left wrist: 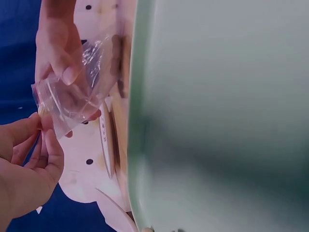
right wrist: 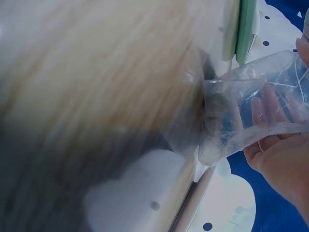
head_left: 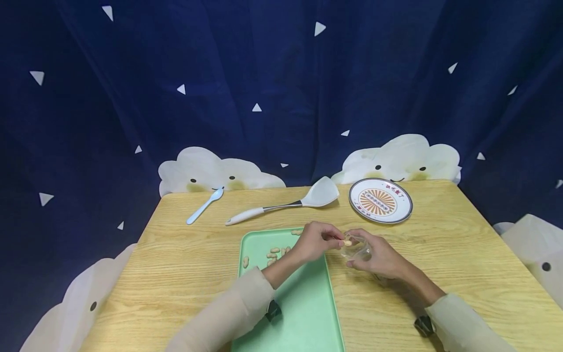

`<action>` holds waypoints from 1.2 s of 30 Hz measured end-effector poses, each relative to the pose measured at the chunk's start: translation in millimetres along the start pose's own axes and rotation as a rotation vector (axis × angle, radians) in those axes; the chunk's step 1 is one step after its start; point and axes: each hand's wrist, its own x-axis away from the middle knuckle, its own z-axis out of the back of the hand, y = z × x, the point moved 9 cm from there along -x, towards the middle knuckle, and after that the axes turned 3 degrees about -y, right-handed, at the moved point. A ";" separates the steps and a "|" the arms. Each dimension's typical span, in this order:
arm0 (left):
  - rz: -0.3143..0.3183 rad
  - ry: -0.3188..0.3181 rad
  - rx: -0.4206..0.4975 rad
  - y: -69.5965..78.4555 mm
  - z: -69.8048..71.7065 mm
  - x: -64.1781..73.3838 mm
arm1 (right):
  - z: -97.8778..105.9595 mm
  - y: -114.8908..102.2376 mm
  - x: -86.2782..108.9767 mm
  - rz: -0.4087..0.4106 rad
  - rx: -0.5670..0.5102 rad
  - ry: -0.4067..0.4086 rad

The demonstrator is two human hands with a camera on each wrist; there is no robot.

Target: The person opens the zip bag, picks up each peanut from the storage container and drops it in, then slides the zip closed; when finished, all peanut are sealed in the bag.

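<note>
Left hand (head_left: 317, 241): fingers pinching one peanut (head_left: 347, 243) at the mouth of the clear plastic bag (head_left: 360, 251); inside or just outside, impossible to tell. Right hand (head_left: 380, 256): fingers curled round the same bag, just right of the green tray (head_left: 303, 303). Loose peanuts (head_left: 274, 250): several, on the tray's far part. Toward the far edge of the wooden tabletop (head_left: 176, 274), left to right: light-blue spoon (head_left: 204, 207), white-headed spatula (head_left: 308, 199), round patterned plate (head_left: 380, 201).
</note>
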 end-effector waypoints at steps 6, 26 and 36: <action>0.015 -0.006 0.021 0.5 2.3 2.1 | 1.1 -3.3 0.6 0.014 -0.017 -0.006; 0.125 0.157 -0.093 -63.0 74.0 17.4 | 2.2 -3.2 -0.2 0.044 0.000 0.014; 0.184 0.156 -0.183 -84.0 83.7 19.2 | 2.2 -4.2 0.8 0.043 -0.016 0.012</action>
